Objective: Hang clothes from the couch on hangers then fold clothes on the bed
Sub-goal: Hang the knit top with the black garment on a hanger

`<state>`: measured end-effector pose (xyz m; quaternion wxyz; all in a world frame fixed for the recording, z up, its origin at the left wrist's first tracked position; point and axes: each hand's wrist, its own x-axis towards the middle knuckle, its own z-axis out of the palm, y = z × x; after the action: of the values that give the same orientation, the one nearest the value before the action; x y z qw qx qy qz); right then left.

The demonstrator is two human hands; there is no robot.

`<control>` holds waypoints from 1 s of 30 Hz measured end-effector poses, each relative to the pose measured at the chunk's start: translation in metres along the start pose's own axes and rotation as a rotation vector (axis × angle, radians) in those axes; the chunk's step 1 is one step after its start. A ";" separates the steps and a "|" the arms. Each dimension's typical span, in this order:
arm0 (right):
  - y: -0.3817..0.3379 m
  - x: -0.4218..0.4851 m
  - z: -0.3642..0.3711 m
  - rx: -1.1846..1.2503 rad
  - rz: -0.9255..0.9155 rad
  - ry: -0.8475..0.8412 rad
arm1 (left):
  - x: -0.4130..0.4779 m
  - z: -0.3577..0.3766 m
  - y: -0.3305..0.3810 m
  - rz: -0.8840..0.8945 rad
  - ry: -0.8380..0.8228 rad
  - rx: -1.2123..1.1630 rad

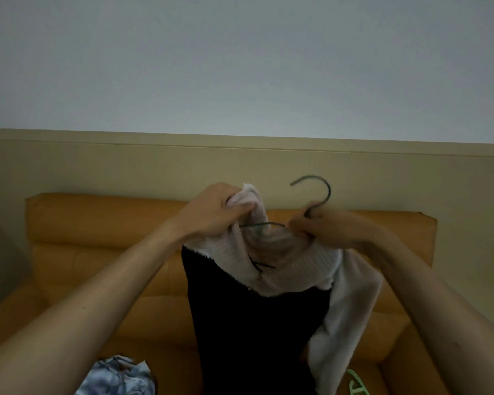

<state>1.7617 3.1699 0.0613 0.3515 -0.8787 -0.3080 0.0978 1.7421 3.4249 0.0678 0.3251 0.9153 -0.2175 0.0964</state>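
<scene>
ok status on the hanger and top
Left hand grips pale top. Right hand holds hanger, partly in the top. Nothing in the way.

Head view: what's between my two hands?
In the head view, the dark hanger and bunched pale knit top span the gap between left hand and right hand.

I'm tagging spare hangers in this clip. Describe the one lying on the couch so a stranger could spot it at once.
On the orange couch, follow the hanging white sleeve down to the seat at the bottom right. A pale green plastic hanger pokes out there, partly in view. Its mint colour and flat body separate it from the thin dark wire hanger in the right hand.
</scene>
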 end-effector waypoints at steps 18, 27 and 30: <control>0.030 -0.046 -0.061 -0.089 -0.102 0.191 | -0.017 -0.008 -0.007 0.075 0.470 -0.099; 0.028 -0.045 -0.059 0.022 -0.247 0.506 | -0.042 -0.033 -0.039 0.084 0.103 -0.162; 0.024 -0.046 -0.062 0.072 -0.215 0.438 | -0.054 -0.031 -0.049 0.106 0.198 -0.153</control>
<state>1.7611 3.0939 0.0885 0.4493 -0.8280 -0.3125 -0.1223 1.7153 3.4968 0.0473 0.4081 0.8611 -0.2393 0.1864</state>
